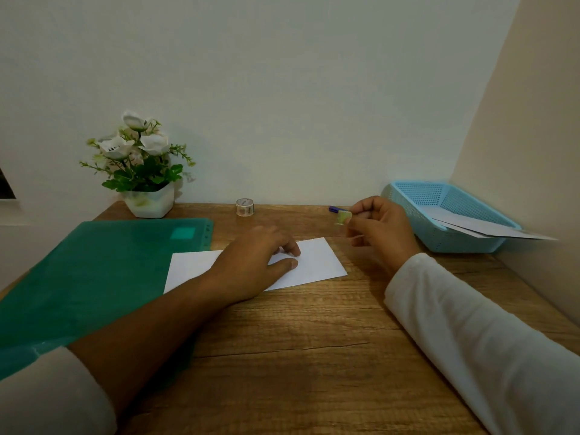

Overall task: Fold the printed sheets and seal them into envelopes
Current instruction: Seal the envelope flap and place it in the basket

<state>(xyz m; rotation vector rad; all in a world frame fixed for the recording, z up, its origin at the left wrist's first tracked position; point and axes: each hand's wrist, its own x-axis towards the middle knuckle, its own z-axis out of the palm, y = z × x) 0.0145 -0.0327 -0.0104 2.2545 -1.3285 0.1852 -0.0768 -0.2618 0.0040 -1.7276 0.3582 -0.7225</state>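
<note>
— What's in the blue basket?
— White papers, lying flat, their ends poking out over its right rim.
— And the white pot?
— White flowers, at the desk's back left.
— The hands?
— The left hand presses flat on the white envelope mid-desk. The right hand pinches a small greenish piece, just beside the basket.

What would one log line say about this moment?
left hand presses white paper rectangle on wooden desk | right hand pinches small pale green tape roll | light blue plastic basket holds white papers
</note>
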